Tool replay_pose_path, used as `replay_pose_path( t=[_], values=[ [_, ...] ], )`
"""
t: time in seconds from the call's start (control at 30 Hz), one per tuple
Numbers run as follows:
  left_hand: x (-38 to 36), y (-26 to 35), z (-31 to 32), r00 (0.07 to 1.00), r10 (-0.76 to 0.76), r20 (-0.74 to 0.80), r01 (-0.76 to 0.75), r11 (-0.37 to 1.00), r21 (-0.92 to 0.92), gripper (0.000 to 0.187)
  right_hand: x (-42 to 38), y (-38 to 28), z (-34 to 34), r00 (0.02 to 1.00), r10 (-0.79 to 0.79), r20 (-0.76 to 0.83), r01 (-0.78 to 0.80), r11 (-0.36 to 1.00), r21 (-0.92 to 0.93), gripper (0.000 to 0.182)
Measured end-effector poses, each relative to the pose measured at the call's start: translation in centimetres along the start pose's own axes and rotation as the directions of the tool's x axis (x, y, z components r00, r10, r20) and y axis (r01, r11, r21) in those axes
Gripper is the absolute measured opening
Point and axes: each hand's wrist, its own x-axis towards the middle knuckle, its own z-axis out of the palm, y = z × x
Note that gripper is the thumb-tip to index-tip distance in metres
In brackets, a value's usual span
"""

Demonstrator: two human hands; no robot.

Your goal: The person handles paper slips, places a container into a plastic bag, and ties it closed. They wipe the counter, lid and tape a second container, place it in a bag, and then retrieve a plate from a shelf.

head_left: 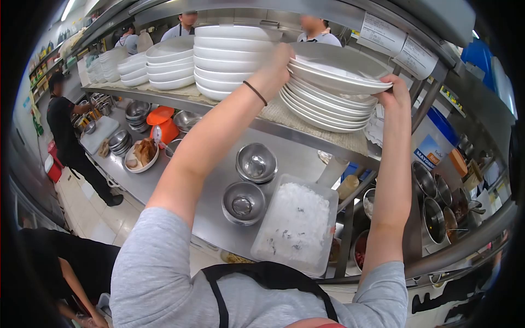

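In the upper middle of the frame our left hand (pixel 278 61) presses against the left rim of the top plate (pixel 336 70), while our right hand (pixel 395 90) curls its fingers over the right rim, so both hands hold that plate between them on the tilted pile of plates (pixel 325 106) on the shelf (pixel 306 127). Just left of it stands a taller stack of white bowls (pixel 229 57). Lower down, on the steel counter (pixel 210 191), two metal bowls (pixel 250 183) sit beside a clear tub of white grains (pixel 298 224), and a person in black (pixel 68 139) stands at the far left.
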Motion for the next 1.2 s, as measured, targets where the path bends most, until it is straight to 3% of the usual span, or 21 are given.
replay_pose_path(
  t=[0.13,0.17,0.2,0.23,0.3,0.37,0.43,0.53,0.57,0.63,0.73,0.8,0.87,0.9,0.97,1.1,1.2],
  values=[
    [-3.6,1.7,1.0,0.991,0.130,0.026,-0.132,0.988,0.076,0.006,-1.0,-0.6,-1.3,0.994,-0.072,0.079,0.067,0.996,0.061,0.015],
    [-4.0,2.1,0.7,0.979,0.167,0.117,-0.173,0.984,0.038,0.008,-1.1,-0.7,-1.6,0.993,-0.087,0.074,0.081,0.993,0.088,0.012],
    [-4.4,2.5,0.4,0.957,0.205,0.205,-0.209,0.978,-0.002,0.013,-1.9,-0.5,-1.5,0.987,-0.110,0.115,0.092,0.984,0.153,0.016],
    [-5.4,3.0,0.3,0.959,0.210,0.190,-0.215,0.977,0.004,0.013,-2.7,-0.2,-1.5,0.988,-0.095,0.124,0.076,0.985,0.154,0.016],
    [-8.4,3.8,-0.3,0.915,0.296,0.273,-0.297,0.954,-0.038,0.033,-4.5,0.8,-1.4,0.966,-0.166,0.199,0.143,0.982,0.125,0.034],
    [-12.9,4.7,-1.1,0.920,0.325,0.219,-0.334,0.943,0.004,0.050,-8.5,2.0,-0.2,0.961,-0.149,0.231,0.121,0.984,0.131,0.043],
    [-16.6,5.0,-3.0,0.904,0.405,0.135,-0.415,0.908,0.054,0.054,-12.1,4.0,0.7,0.937,-0.194,0.292,0.160,0.978,0.134,0.048],
    [-23.2,5.6,-5.5,0.931,0.366,0.014,-0.366,0.928,0.072,0.053,-16.7,7.1,2.0,0.894,-0.214,0.394,0.168,0.975,0.148,0.055],
    [-25.6,5.8,-7.1,0.959,0.278,-0.061,-0.273,0.959,0.077,0.051,-18.1,7.9,2.7,0.885,-0.176,0.432,0.117,0.980,0.161,0.055],
    [-30.2,5.3,-10.6,0.959,0.067,-0.274,-0.074,0.997,-0.014,0.040,-21.0,9.8,4.1,0.857,-0.137,0.496,0.158,0.987,0.000,0.069],
    [-37.8,2.4,-15.7,0.912,-0.018,-0.411,-0.065,0.980,-0.186,0.036,-24.1,13.5,5.2,0.765,0.075,0.640,-0.099,0.995,0.001,0.075],
    [-43.5,1.4,-16.7,0.847,-0.010,-0.532,-0.075,0.988,-0.138,0.042,-26.2,16.3,5.7,0.644,0.289,0.708,-0.315,0.944,-0.098,0.079],
    [-49.1,-0.4,-17.8,0.794,-0.006,-0.608,-0.103,0.984,-0.144,0.047,-27.7,20.5,5.0,0.418,0.465,0.780,-0.510,0.831,-0.222,0.082],
    [-51.9,-1.9,-18.8,0.736,0.063,-0.674,-0.195,0.973,-0.122,0.047,-29.1,22.7,4.5,0.305,0.514,0.802,-0.572,0.772,-0.277,0.079],
    [-58.1,-4.1,-19.8,0.720,-0.006,-0.693,-0.200,0.956,-0.216,0.049,-33.4,26.2,4.1,0.106,0.588,0.802,-0.666,0.641,-0.382,0.076],
    [-71.1,-8.4,-17.1,0.462,0.111,-0.880,-0.414,0.905,-0.103,0.050,-44.5,30.7,2.7,-0.195,0.600,0.776,-0.640,0.521,-0.564,0.080],
    [-81.3,-11.3,-13.7,0.224,0.146,-0.964,-0.436,0.899,0.035,0.051,-55.0,30.5,2.8,-0.451,0.564,0.692,-0.605,0.377,-0.701,0.079]
  ],
)
